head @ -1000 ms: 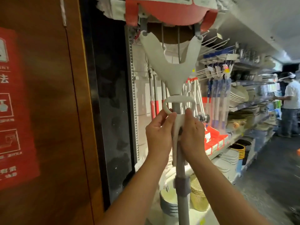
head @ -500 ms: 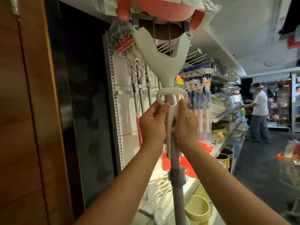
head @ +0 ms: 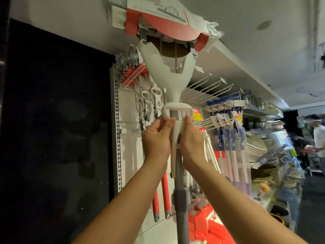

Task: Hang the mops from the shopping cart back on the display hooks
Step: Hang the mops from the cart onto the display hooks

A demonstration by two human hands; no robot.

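I hold a mop (head: 173, 80) upright with its head raised overhead; it has a white forked yoke, a grey pole and a red-and-white packaged head. My left hand (head: 157, 138) and my right hand (head: 190, 140) both grip the white lever handle just under its loop, one on each side of the pole. The mop stands in front of a white perforated display panel (head: 123, 138). Bare white display hooks (head: 205, 88) stick out to the right of the yoke. Other mops (head: 149, 106) hang on the panel behind my left hand. The shopping cart is out of view.
A dark glossy wall (head: 56, 120) fills the left. Blue-handled brushes (head: 230, 134) hang to the right, with plates and baskets on shelves (head: 260, 150) beyond. Red boxes (head: 202, 224) lie on the low shelf. A person in a white shirt (head: 318, 136) stands down the aisle.
My view has tilted up and swung towards the panel. The mop has risen with both hands on its lever handle, and the bare hooks now show beside the yoke. The grip is unchanged.
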